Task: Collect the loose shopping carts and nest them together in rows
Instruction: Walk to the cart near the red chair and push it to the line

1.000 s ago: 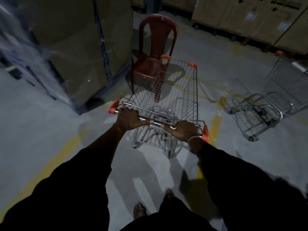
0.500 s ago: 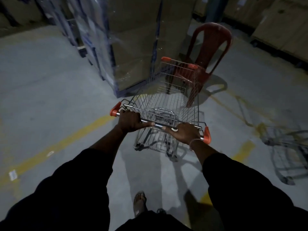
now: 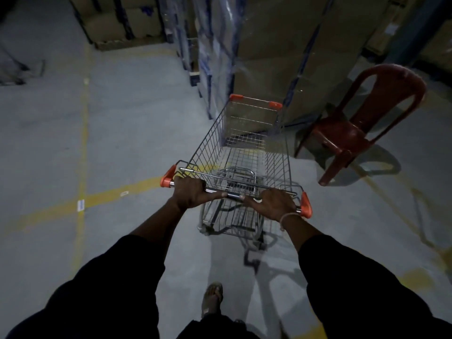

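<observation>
A wire shopping cart (image 3: pixel 247 152) with orange corner caps stands on the grey floor just ahead of me, its basket empty. My left hand (image 3: pixel 192 193) grips the left part of its metal handle bar (image 3: pixel 232 194), fingers curled round it. On the right part of the same bar my right hand (image 3: pixel 275 204) holds on, a thin band at its wrist. The cart's front end points at a wrapped pallet stack. No other cart shows clearly in this view.
A tall plastic-wrapped pallet of cartons (image 3: pixel 264 50) rises right in front of the cart. A red plastic chair (image 3: pixel 359 126) stands to the right of it. Yellow floor lines (image 3: pixel 83 133) cross open grey floor on the left. More cartons (image 3: pixel 117 23) sit far left.
The view and the cart have swung to the left: the chair moved from dead ahead to the right, and the second cart at the right has left the frame. Both hands kept their grip.
</observation>
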